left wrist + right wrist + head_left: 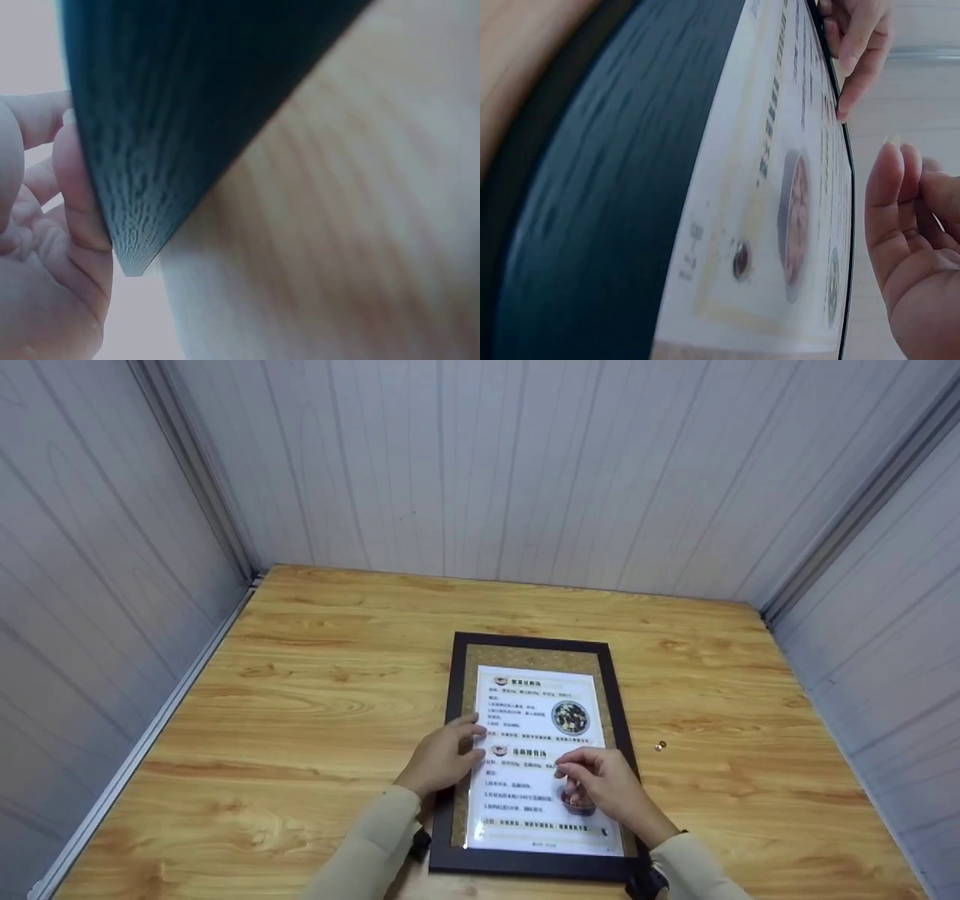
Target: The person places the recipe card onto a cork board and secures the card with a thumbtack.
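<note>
A black-framed cork board (532,864) lies on the table with a printed recipe sheet (517,787) over the cork. My left hand (446,757) rests at its left side, fingertips at the sheet's edge. In the left wrist view the fingers (79,180) touch the dark frame (142,150). Above the lower right of the sheet my right hand (607,784) has its fingers bent and drawn together. Those bent fingers (889,180) show in the right wrist view, apart from the sheet (735,217); whether they pinch something tiny is unclear.
Small shiny metal bits (660,745), perhaps pins, lie on the table right of the frame. The wood-grain table (300,682) is bounded by pale panel walls (480,472) at the back and both sides.
</note>
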Tool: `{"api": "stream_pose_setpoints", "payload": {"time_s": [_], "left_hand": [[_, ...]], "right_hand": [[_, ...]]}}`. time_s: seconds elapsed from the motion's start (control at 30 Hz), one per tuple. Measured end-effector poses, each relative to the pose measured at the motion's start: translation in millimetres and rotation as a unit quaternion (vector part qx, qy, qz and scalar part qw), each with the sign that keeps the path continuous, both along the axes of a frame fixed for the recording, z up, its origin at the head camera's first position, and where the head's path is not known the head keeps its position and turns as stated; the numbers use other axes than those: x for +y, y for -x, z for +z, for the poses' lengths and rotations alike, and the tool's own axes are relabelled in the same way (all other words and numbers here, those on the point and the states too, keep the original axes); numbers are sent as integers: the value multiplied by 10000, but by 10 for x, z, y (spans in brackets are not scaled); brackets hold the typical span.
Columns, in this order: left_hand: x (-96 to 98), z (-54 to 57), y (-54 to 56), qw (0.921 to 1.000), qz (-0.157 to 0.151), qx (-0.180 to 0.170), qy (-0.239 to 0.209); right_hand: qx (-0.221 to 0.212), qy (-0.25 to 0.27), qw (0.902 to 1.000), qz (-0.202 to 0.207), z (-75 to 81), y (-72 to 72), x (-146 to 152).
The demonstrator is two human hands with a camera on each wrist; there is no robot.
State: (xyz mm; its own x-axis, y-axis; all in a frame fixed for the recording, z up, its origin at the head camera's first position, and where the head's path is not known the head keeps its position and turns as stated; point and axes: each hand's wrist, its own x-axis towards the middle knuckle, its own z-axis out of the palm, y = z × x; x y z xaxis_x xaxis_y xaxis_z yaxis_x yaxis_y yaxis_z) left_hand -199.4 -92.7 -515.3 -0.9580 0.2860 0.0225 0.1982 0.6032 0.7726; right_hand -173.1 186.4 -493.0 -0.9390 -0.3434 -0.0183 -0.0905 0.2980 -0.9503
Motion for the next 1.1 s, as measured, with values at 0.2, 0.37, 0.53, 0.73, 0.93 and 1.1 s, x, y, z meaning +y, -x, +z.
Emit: {"api": "stream_pose_setpoints", "payload": {"time_s": [0.2, 0.37, 0.53, 0.73, 0.93, 1.1], "left_hand": [[-7, -2, 5, 10000, -14, 3, 8], [-8, -4, 0, 10000, -32, 24, -14], [-10, 4, 3, 10000, -11, -7, -94], [-20, 0, -2, 9999, 29, 77, -137], [-18, -12, 6, 9999, 27, 131, -83], [-5, -18, 13, 9999, 43, 79, -65]], "right_hand": [[132, -258, 9992, 283, 1, -70, -148], [634, -527, 9949, 575, -28, -98, -236], [549, -570, 9939, 769, -9, -117, -302], [727, -874, 9880, 1045, 33, -177, -430], [1470, -1121, 9731, 1374, -68, -189, -544], [1988, -1199, 9562, 1783, -148, -256, -692]]}}
